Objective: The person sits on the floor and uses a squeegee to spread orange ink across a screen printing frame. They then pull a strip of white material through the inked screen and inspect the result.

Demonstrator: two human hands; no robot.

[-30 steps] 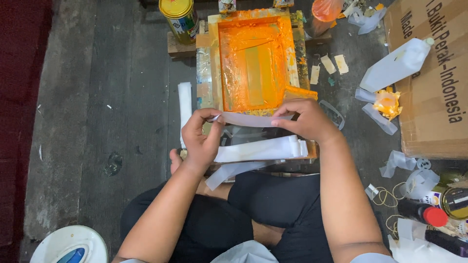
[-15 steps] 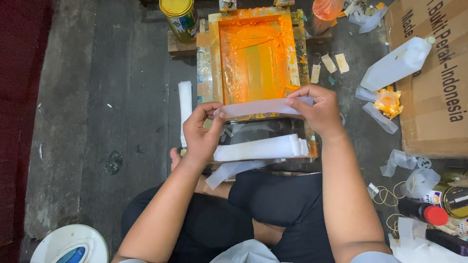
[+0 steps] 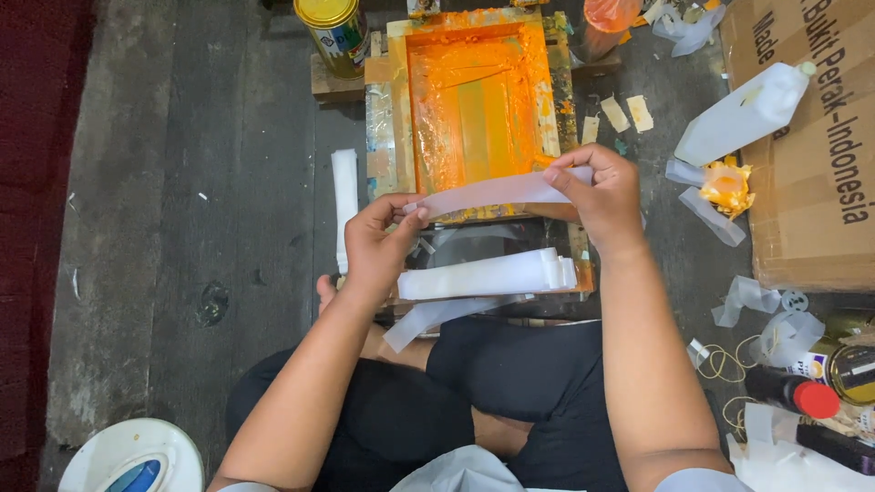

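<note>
Two hands share one thin translucent white strip (image 3: 497, 191), and its long axis runs almost level across the view, rising a little toward the right. At the left end, the left hand (image 3: 375, 244) pinches the strip between thumb and fingertips, its grip narrow and closed on the plastic, just beside a white roll (image 3: 344, 205) that lies on the floor (image 3: 182, 200). The strip spans the near edge of the orange-stained printing frame (image 3: 478, 100), held just above it rather than lying on it. Below the strip, nearer the person's crossed legs, a stack of similar white strips (image 3: 488, 273) rests along the same axis, closer to the left hand than to the right. At the right end, the right hand (image 3: 602, 196) holds the strip's other end, fingers closed over it. Farther right lie a white plastic bottle (image 3: 743, 114) and a cardboard box (image 3: 811, 137), well apart from both hands.
</note>
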